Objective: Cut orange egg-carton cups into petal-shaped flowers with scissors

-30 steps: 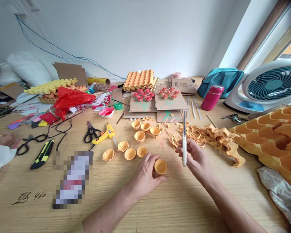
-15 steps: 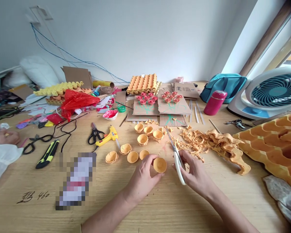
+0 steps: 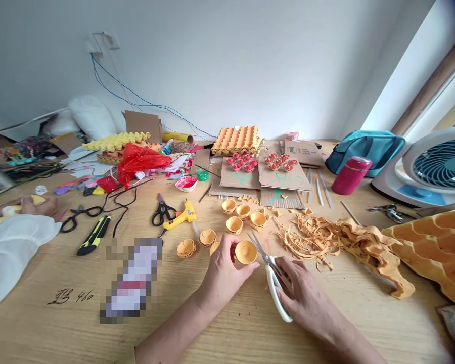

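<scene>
Toward six o'clock in the head view, the left hand point(image 3: 223, 269) pinches a small, round, orange-yellow pulp cup point(image 3: 246, 252) between thumb and fingers, its opening facing the camera. At the cup's four o'clock, the right hand point(image 3: 302, 290) grips white-handled metal scissors point(image 3: 269, 273), blades slightly parted beside the rim; whether they touch is unclear. Around twelve stand layered orange-yellow pulp cups point(image 3: 235, 225); at three, curled orange pulp scraps point(image 3: 307, 242); at ten, a yellow plastic glue gun point(image 3: 182, 216).
</scene>
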